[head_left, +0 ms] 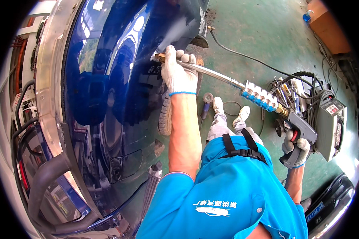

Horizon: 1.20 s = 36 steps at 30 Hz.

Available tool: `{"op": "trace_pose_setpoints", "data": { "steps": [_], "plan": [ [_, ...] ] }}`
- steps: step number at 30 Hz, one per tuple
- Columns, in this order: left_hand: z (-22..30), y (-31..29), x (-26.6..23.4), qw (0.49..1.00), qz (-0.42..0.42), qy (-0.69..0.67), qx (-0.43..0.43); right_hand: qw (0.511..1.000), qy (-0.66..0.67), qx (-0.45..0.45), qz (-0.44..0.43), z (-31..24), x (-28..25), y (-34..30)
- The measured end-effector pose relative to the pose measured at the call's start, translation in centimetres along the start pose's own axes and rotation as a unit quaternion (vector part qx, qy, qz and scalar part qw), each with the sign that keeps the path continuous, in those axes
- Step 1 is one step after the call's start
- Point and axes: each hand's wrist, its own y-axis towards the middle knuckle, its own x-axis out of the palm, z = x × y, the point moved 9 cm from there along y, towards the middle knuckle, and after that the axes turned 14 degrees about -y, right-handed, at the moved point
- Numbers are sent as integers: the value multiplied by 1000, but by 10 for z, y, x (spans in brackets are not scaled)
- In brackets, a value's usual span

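Observation:
A long slide-hammer dent puller (261, 96) slants between my two gloved hands. My left hand (180, 75) is closed around the front of its metal shaft, with the thumb laid along it. The brass-coloured tip sits at a scuffed patch on the dark blue car panel (125, 83); whether it touches the metal I cannot tell. My right hand (296, 149) wraps the grey pistol grip (303, 128) at the rear end, fingers around the handle by a red trigger. The silver and blue ribbed sliding weight rests near the grip end of the shaft.
A grey machine box (330, 129) and a pile of tools and cables stand at the right. A hose (251, 57) crosses the green floor. Near my shoes lies a grinder (206, 104), beside a tyre (164, 115). A dark bumper (331, 201) lies lower right, a cardboard box (331, 30) far right.

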Motion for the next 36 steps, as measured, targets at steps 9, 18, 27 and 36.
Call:
{"op": "trace_pose_setpoints", "data": {
  "steps": [9,18,27,36],
  "plan": [
    [-148,-111,-13,980,-47,23,-194,997,67,31,8,14,-9,-5],
    [-119,-94,-11,940,-266,183,-108,997,62,39,-1,3,10,0],
    [-5,32,26,921,-231,-203,-240,998,-54,15,15,3,5,-8],
    [-1,22,-8,992,-57,-84,-69,995,-73,-17,61,-1,-11,-21]
  ]
}}
